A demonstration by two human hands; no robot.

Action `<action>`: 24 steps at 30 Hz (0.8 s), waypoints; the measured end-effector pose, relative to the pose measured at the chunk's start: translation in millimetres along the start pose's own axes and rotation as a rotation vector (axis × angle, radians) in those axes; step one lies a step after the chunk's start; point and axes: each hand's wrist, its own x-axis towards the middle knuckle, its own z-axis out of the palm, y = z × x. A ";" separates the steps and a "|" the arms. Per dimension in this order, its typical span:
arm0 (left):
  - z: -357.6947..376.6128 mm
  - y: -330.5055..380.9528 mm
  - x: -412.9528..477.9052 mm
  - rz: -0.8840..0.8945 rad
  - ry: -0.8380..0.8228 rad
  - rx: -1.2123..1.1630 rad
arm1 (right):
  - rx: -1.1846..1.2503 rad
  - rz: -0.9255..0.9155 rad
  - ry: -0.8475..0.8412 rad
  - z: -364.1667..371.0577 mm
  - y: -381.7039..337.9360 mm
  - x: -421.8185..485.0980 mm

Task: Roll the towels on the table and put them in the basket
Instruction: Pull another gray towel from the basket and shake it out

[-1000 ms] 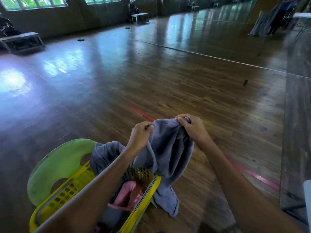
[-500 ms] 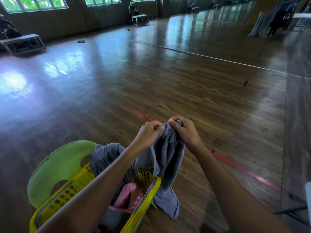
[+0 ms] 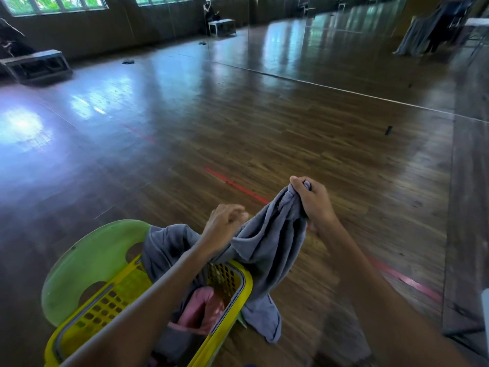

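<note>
From left: the yellow basket [image 3: 105,308], set on a green chair [image 3: 87,263], holds a pink towel [image 3: 201,305]. My left hand [image 3: 225,221], blurred, has dropped away from its partner; I cannot tell whether its curled fingers grip cloth. The grey towel [image 3: 270,242] hangs between the hands, draped over the basket rim, its tail outside near the floor. My right hand [image 3: 315,202], touching the left half a second ago, has lifted rightward, clamped on a corner. I judge the towel is being spread, not yet rolled.
</note>
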 end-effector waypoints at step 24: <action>-5.4 65.9 43.2 0.169 0.079 -0.027 | -0.169 -0.039 -0.379 0.8 -4.9 24.1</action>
